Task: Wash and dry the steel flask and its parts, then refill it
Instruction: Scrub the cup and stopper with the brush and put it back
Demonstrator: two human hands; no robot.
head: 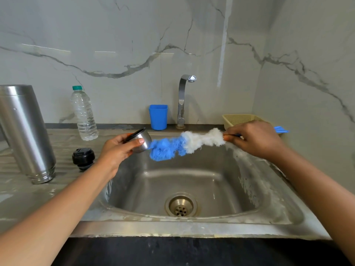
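Observation:
My left hand point(117, 149) grips the flask's small steel cup lid point(142, 141) over the sink's left rim, its black-lined mouth tilted up and to the left. My right hand point(253, 139) holds a bottle brush point(184, 144) by its blue handle, whose end sticks out behind the hand. The brush's blue tip touches the outside of the cup; its white bristles lie nearer my right hand. The steel flask body point(25, 131) stands upside down on the left counter. Its black stopper point(83, 158) sits on the counter between the flask and my left hand.
The steel sink point(192, 225) with a round drain lies below both hands. A tap point(182, 98) rises behind it, no water running. A blue plastic cup point(158, 117), a clear water bottle point(83, 114) and a beige basket point(242, 119) stand along the back wall.

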